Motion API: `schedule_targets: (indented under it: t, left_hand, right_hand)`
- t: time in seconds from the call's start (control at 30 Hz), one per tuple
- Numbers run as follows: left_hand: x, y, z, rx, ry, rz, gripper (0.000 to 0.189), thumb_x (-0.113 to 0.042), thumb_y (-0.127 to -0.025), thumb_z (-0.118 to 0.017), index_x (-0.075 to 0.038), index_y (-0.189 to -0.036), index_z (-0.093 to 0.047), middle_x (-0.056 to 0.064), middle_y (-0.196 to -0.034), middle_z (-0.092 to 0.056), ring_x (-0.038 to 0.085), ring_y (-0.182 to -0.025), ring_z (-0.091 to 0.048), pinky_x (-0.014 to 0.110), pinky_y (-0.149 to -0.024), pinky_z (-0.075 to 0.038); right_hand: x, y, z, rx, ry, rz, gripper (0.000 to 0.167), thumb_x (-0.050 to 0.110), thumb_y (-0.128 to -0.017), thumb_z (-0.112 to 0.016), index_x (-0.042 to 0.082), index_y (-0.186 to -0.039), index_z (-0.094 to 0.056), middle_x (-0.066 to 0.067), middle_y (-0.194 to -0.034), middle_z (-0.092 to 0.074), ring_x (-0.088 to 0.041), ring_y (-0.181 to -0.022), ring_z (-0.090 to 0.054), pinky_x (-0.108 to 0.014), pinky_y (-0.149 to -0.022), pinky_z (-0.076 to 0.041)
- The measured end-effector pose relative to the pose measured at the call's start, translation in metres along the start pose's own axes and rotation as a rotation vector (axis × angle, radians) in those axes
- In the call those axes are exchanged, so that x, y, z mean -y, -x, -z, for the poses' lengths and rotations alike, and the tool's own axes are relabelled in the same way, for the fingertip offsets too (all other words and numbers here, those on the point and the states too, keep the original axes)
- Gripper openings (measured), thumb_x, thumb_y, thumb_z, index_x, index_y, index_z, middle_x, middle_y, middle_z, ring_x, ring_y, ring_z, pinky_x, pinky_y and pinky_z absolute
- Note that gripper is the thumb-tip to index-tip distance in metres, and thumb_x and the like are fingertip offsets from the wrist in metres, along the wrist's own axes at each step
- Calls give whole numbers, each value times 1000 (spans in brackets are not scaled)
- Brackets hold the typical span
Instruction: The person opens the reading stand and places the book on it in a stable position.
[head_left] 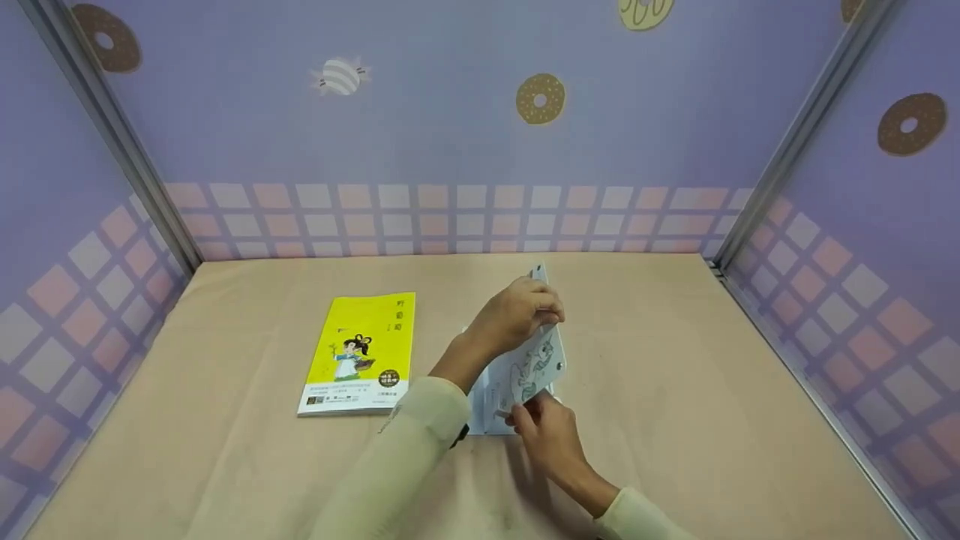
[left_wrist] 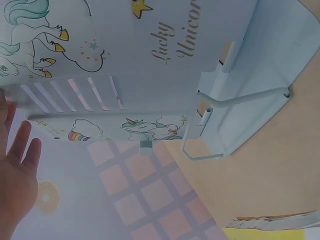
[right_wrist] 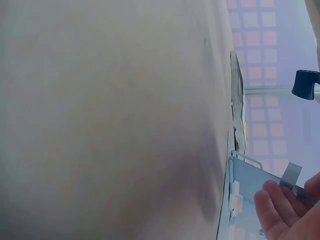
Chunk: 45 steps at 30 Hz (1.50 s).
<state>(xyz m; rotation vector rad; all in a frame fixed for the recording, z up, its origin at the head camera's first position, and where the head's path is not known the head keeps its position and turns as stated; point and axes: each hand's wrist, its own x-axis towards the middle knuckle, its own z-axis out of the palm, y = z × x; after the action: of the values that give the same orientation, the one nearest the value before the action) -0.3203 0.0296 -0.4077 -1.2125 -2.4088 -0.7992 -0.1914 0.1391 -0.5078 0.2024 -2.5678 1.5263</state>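
A white metal book stand (head_left: 541, 358) with unicorn prints stands tilted up on the table, right of centre in the head view. My left hand (head_left: 517, 311) grips its upper panel near the top, fingers bent over the edge. Low on the same panel, my right hand (head_left: 551, 435) pinches the near edge. In the left wrist view the panel (left_wrist: 150, 95) shows slots and "Lucky Unicorn" lettering, with bent wire legs (left_wrist: 245, 97) at its base plate. Close to the right fingers, a small metal tab (right_wrist: 291, 174) sticks out in the right wrist view.
A yellow book (head_left: 360, 352) with a cartoon figure on its cover lies left of the stand. Beige cloth (head_left: 675, 420) covers the table. Purple printed walls (head_left: 450, 135) enclose the back and both sides, with metal posts in the corners.
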Motion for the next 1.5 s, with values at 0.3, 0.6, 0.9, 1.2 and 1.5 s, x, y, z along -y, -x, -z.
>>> schedule_targets:
  t: [0.3, 0.6, 0.9, 1.2, 1.5]
  left_hand:
    - [1, -2, -2, -13, -26, -31, 12, -23, -93, -69, -14, -93, -77, -2, -102, -74, 20, -104, -64, 33, -104, -49]
    - [3, 0, 2, -48, -93, 127, 17, -32, -92, -68, -20, -93, -79, -3, -106, -72, 22, -116, -61, 39, -116, -41]
    - [1, 4, 2, -48, -129, 184, 16, -29, -99, -65, -21, -105, -77, -3, -114, -70, 21, -114, -61, 40, -110, -46]
    - [40, 32, 2, -199, 61, 574, 28, -7, -103, -55, -7, -130, -62, 12, -130, -62, 27, -126, -59, 38, -110, -48]
    - [65, 57, 2, -103, 230, 822, 43, -11, -106, -50, -5, -148, -48, 16, -145, -57, 33, -138, -52, 45, -116, -42]
  right_hand:
    - [-1, 1, 5, -7, 22, -1, 14, 10, -100, -56, 0, -105, -65, -7, -85, -72, -11, -75, -67, -21, -62, -54]
    - [-7, -1, 19, 4, -7, -38, 19, 8, -99, -54, -3, -108, -67, -11, -90, -75, -16, -76, -69, -22, -65, -56]
    - [-15, -4, 30, 13, 9, -26, 23, 7, -100, -55, -4, -116, -68, -14, -97, -75, -18, -77, -68, -22, -67, -57]
    - [-21, -6, 36, 44, -1, 1, 29, 8, -101, -56, -2, -126, -66, -15, -107, -75, -18, -79, -68, -25, -70, -59]
    - [-21, -6, 35, 54, -17, -14, 33, 10, -102, -55, -1, -132, -63, -17, -118, -73, -18, -83, -70, -28, -73, -61]
